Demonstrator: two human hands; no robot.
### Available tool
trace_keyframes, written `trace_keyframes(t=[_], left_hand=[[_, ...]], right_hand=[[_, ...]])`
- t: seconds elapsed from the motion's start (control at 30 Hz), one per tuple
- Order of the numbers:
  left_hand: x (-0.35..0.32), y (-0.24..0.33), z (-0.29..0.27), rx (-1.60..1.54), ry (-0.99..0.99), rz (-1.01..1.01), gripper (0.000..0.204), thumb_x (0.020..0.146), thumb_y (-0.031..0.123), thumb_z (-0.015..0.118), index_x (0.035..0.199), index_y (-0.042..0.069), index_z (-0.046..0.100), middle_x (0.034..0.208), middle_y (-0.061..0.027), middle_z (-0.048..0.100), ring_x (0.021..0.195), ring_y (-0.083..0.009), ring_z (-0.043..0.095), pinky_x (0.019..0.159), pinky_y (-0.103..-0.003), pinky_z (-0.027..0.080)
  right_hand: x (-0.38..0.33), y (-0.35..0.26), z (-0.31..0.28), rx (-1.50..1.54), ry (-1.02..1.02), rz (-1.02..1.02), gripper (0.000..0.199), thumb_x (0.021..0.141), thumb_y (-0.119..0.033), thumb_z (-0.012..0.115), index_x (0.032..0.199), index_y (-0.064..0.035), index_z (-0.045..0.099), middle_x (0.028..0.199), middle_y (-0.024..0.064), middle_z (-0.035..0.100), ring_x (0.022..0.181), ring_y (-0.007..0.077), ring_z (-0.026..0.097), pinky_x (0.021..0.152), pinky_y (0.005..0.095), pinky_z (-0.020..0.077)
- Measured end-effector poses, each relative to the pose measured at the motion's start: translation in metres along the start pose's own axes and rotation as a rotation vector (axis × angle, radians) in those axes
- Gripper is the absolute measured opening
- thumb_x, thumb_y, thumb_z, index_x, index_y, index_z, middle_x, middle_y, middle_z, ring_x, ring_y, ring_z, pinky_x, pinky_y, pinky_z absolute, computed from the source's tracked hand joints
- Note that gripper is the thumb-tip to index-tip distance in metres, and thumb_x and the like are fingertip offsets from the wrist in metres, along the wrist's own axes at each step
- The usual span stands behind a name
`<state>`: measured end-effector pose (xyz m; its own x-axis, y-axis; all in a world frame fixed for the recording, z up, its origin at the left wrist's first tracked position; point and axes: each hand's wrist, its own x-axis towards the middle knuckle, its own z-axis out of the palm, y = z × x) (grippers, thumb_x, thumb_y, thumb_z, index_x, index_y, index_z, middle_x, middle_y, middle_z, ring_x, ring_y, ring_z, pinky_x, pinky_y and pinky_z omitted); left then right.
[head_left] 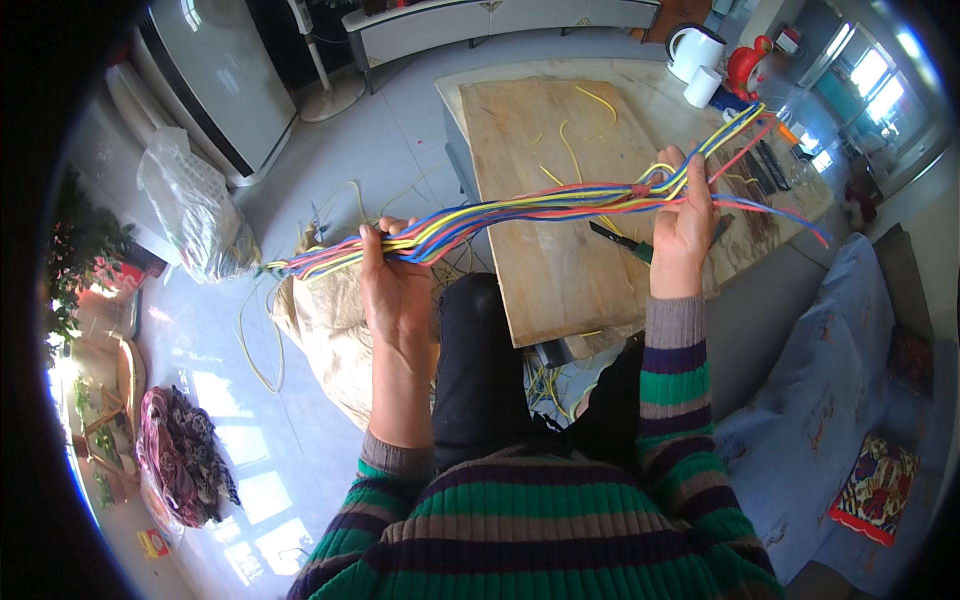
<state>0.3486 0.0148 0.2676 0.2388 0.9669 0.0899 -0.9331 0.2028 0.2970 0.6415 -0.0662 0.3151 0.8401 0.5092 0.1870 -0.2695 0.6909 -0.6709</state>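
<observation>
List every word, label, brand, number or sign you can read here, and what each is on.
No text can be read in this view.
Wire bundle in the left hand and right hand: no lettering visible.
Plastic bag: any print is too blurred to read.
Small yellow and red item, lower left: any markings are too small to read.

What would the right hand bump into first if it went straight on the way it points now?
Apart from the coloured wires it holds, the right hand would probably meet the white cup on the table; depth is unclear, so it might pass above.
</observation>
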Motion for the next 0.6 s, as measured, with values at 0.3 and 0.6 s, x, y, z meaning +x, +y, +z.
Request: trace_keyframes(t=[0.3,0.6], left_hand=[[0.042,0.008,-0.058,-0.199,-0.039,-0.286,0.020,0.098,0.021,0.049,0.093,0.002,0.052,0.088,-0.0090,0.056,0.095,-0.0254,0.055,0.094,-0.046,0.046],[0.015,-0.025,0.008,-0.020,-0.053,0.003,0.015,0.096,0.020,0.053,0.091,0.006,0.052,0.090,-0.0067,0.056,0.086,-0.0195,0.055,0.103,-0.046,0.042]], right_hand=[[-0.022,-0.007,-0.007,0.150,-0.246,0.048,0.029,0.090,-0.020,0.064,0.113,-0.0034,0.058,0.088,0.0092,0.065,0.083,0.0152,0.060,0.071,0.0303,0.0471],[-0.004,0.000,-0.028,-0.424,0.053,-0.385,0.022,0.087,-0.016,0.070,0.086,-0.0054,0.051,0.079,0.0000,0.057,0.077,0.0075,0.050,0.069,0.0244,0.0413]])
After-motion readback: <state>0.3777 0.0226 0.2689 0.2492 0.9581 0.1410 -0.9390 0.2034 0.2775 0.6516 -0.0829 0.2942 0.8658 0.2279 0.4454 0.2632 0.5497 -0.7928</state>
